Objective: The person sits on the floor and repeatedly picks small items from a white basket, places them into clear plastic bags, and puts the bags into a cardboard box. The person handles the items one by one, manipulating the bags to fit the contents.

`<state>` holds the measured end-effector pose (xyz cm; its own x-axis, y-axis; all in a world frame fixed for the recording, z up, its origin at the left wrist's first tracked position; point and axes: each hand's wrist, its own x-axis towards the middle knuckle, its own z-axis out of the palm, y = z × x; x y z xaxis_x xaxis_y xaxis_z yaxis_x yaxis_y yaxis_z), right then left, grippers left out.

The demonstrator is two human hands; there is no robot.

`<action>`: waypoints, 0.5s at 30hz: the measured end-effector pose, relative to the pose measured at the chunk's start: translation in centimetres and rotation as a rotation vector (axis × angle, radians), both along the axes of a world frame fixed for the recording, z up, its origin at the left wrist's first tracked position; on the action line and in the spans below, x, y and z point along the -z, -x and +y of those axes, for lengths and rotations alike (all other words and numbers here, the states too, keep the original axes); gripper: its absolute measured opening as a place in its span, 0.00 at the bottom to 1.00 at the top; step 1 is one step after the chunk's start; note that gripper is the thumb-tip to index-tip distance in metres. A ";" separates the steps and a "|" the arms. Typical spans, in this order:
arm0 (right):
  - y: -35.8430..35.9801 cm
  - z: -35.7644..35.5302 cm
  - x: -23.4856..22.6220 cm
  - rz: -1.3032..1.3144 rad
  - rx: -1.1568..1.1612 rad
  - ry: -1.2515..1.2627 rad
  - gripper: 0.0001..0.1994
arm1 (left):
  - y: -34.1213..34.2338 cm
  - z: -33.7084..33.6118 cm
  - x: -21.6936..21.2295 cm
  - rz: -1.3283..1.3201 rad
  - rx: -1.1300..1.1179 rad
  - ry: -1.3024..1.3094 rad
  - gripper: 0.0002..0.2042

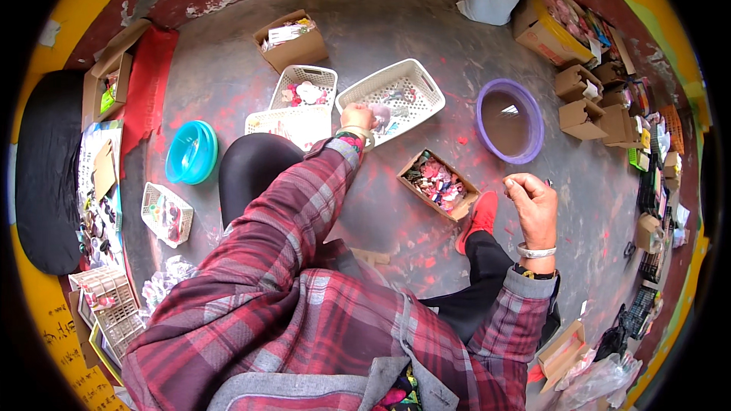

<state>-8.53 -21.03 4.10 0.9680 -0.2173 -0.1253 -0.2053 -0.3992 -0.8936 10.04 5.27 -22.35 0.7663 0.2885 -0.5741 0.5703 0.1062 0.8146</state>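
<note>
Now, landmark: the cardboard box of small colourful pieces (439,183) on the floor (381,30), between the two hands
Left hand (358,116): reaches forward, up and left of the box; its fingers are curled around a small pale pink piece (380,114); it hovers at the near edge of the large white basket (396,95)
Right hand (531,202): raised just right of the box, well apart from the baskets; thumb and forefinger are pinched together, perhaps on something tiny; I cannot tell what
Direction: the pink piece lies to the right of the left fingers, over the white basket, above and left of the box
Nearer hand: the left, already on the piece; the right is closer to the box
Also near: a purple ring-shaped basin (509,121) up and right of the box; a second white basket (303,88) farther left
</note>
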 end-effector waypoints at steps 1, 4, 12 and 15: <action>0.0 0.0 0.1 0.004 -0.001 0.000 0.04 | -0.2 0.3 1.1 -0.001 -0.032 0.040 0.05; -0.5 0.5 0.3 -0.009 -0.035 -0.016 0.04 | -0.8 2.5 3.9 0.010 -0.148 0.146 0.08; -0.4 -0.2 0.4 -0.007 -0.046 0.041 0.06 | -0.9 -0.4 -10.2 -0.105 -0.169 0.528 0.10; -0.3 -0.6 0.9 -0.017 -0.035 0.057 0.06 | -0.4 0.7 -23.2 -0.462 0.096 0.673 0.11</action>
<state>-8.19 -21.60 3.17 0.9771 -0.1896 -0.0968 -0.1750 -0.4563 -0.8724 10.46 5.97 0.80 0.9716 -0.0840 -0.2213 0.2245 0.6231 0.7492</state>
